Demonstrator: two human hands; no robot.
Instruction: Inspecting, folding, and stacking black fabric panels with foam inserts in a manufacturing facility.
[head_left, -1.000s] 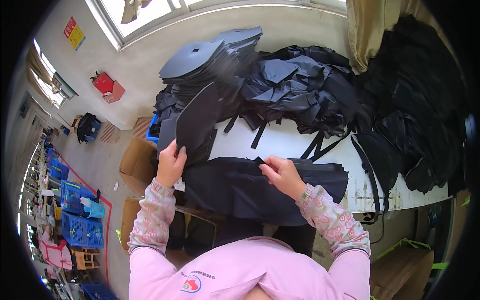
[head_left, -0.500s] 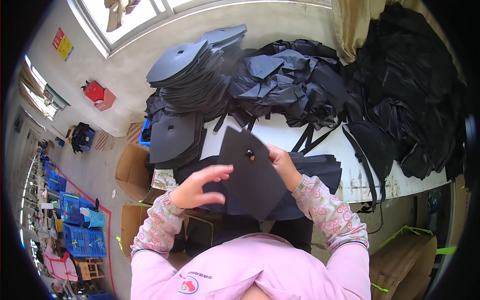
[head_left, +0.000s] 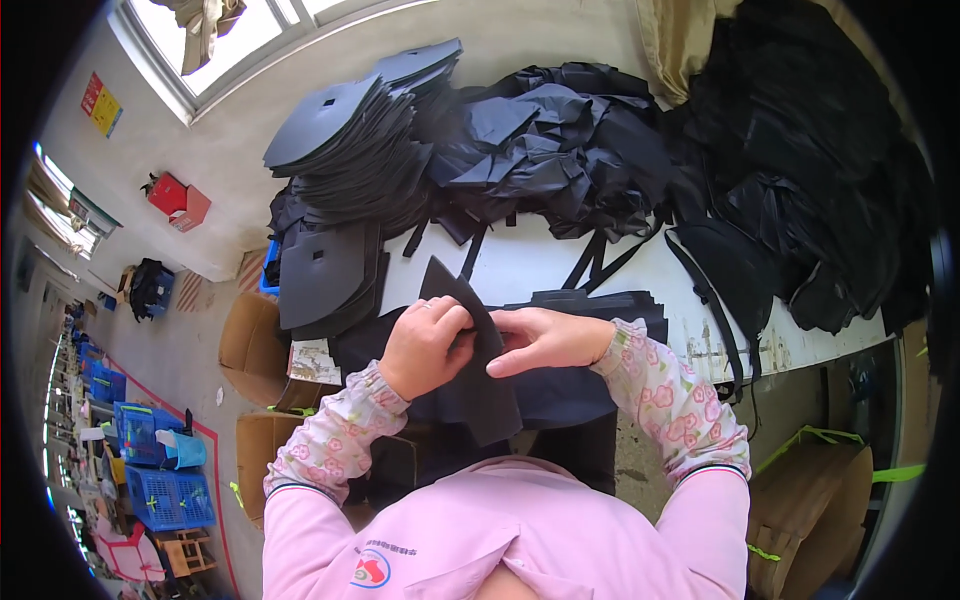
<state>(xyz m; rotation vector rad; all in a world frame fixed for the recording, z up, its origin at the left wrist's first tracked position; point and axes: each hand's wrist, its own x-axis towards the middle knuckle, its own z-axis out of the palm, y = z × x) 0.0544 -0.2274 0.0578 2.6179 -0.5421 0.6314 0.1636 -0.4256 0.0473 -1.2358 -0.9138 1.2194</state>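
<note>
In front of my chest a dark grey-black flat panel [head_left: 483,405] stands nearly edge-on, its pointed end up. My left hand [head_left: 425,345] is closed on the panel's left side, fingers curled. My right hand [head_left: 550,338] reaches the other side, its fingers stretched out and thumb apart, the tips against or close to the panel. Whatever lies between the two hands is hidden by the panel. Beneath them, dark flat pieces [head_left: 570,395] cover the near edge of the white table [head_left: 525,255].
At the back left rise tall stacks of grey panels with square holes [head_left: 350,130], a lower stack [head_left: 325,280] nearer. Crumpled black fabric [head_left: 550,150] is heaped behind, black bags with straps [head_left: 725,270] at right. Cardboard boxes [head_left: 255,345] stand left; another box [head_left: 805,510] is lower right.
My left hand has moved right from beside the panel and closed on it. The panel has turned from facing me to nearly edge-on. My right hand's fingers have straightened and its thumb has come out.
</note>
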